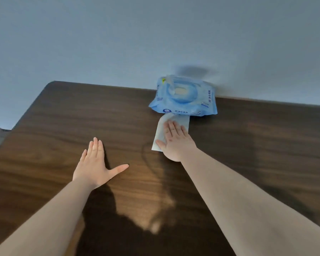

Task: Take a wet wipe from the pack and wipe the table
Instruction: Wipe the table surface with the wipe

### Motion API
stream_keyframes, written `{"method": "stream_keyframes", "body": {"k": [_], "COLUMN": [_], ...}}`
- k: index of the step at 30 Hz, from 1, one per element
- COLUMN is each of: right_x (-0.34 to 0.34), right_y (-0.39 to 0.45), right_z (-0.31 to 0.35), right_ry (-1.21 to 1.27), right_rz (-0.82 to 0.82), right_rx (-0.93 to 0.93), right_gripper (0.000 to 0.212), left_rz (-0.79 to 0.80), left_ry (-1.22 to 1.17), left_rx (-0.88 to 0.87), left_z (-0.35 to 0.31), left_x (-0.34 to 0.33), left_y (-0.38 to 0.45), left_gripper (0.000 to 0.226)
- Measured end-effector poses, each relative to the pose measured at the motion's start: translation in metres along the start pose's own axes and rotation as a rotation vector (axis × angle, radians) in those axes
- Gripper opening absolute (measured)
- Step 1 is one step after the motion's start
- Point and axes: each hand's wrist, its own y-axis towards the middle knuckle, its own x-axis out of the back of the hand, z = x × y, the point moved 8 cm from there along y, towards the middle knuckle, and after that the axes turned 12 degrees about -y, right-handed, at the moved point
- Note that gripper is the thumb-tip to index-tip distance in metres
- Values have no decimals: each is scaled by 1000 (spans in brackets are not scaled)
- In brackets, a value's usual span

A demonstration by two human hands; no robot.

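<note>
A blue wet wipe pack (pixel 183 97) lies at the far edge of the dark wooden table (pixel 63 117), against the wall, with its lid flipped up. Just in front of the pack a white wet wipe (pixel 162 130) lies flat on the table. My right hand (pixel 175 143) presses flat on the wipe with its fingers stretched out and covers the wipe's right part. My left hand (pixel 96 163) rests flat on the bare wood to the left, fingers together and thumb spread, holding nothing.
A grey-blue wall (pixel 155 34) runs right behind the table's far edge. The table's rounded far-left corner (pixel 52 84) and left edge drop off to the floor. A faint wet streak (pixel 146 154) curves on the wood between my hands.
</note>
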Motion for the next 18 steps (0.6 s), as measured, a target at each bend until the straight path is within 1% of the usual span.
{"method": "stream_keyframes", "body": {"k": [4,7,13,18], "right_x": [14,24,47,62], "right_y": [33,58,109,146], "right_z": [69,121,214,279], "right_ry": [-38,-64,-67,-92], "right_rz": [12,9,-42,-63], "right_rx": [88,163,278,321], "right_gripper": [70,70,70,70], "left_rz": [-42,-80,-91,-55], "left_ry": [-42,-78,-102,-147], "left_rx": [113,145,138,137], "left_z": [58,81,86,88], "left_x": [11,14,11,10], "left_y": [-2,-4,1,2], "left_gripper": [136,136,135,139]}}
